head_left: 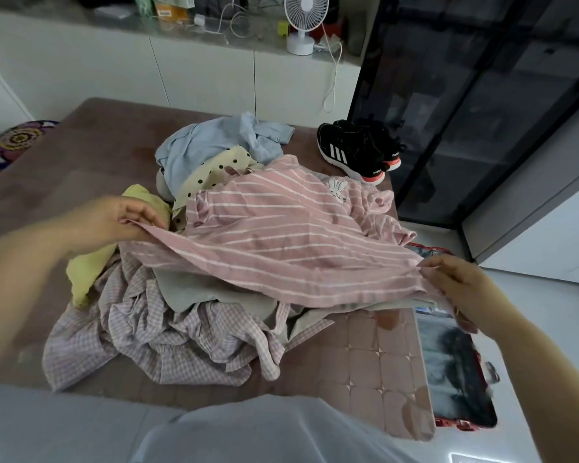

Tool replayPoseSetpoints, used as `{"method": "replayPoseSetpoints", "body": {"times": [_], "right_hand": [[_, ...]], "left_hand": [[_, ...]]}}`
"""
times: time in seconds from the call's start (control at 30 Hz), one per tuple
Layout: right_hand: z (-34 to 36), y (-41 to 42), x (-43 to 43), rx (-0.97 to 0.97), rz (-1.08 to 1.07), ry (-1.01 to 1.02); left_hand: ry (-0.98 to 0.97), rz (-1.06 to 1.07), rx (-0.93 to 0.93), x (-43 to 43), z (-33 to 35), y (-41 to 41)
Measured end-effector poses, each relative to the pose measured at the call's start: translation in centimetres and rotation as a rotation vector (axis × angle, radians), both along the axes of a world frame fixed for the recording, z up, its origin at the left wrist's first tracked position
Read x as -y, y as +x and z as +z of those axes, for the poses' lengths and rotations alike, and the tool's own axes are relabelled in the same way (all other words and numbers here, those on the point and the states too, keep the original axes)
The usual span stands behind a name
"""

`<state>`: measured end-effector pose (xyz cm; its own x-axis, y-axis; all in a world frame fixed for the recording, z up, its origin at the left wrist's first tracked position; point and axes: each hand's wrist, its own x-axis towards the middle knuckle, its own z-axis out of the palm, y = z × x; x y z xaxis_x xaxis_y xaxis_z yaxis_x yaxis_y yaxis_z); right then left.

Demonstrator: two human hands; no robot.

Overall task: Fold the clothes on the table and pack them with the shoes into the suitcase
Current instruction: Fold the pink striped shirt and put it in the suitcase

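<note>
A pink striped shirt [281, 235] with a white rabbit patch is stretched over the pile of clothes. My left hand [114, 222] pinches its hem at the left. At the right, my right hand [458, 285] pinches the other end of the hem. Under it lie a checked pink garment [168, 339], a grey piece [194, 292], a yellow garment [87, 269], a cream dotted one [214, 168] and a light blue shirt [214, 138]. A pair of black shoes [358, 148] stands at the table's far right corner. The open suitcase [455, 369] lies on the floor right of the table.
The table [375, 372] carries a brown patterned cover. A dark glass cabinet [482, 111] stands at the right. The counter behind holds a white fan [303, 18] and cables. A round patterned cushion [17, 138] sits at the far left.
</note>
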<state>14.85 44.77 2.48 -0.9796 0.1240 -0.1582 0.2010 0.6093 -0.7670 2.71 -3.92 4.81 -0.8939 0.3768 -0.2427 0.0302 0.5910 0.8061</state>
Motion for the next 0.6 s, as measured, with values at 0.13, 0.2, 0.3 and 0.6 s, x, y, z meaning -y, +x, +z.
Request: {"method": "replayPoseSetpoints", "body": {"times": [0.13, 0.2, 0.3, 0.6], "right_hand": [[-3.1, 0.2, 0.0, 0.238, 0.05, 0.135], [-5.2, 1.0, 0.5, 0.315, 0.041, 0.151], [-7.4, 2.6, 0.3, 0.4, 0.193, 0.181], [-3.0, 2.8, -1.5, 0.277, 0.16, 0.294]], "left_hand": [[-0.191, -0.115, 0.119, 0.3, -1.7, 0.8], [-0.202, -0.141, 0.169, -0.2, -2.4, 1.4], [-0.141, -0.083, 0.154, -0.5, -3.0, 1.8], [-0.071, -0.017, 0.093, 0.3, -2.7, -0.1]]}}
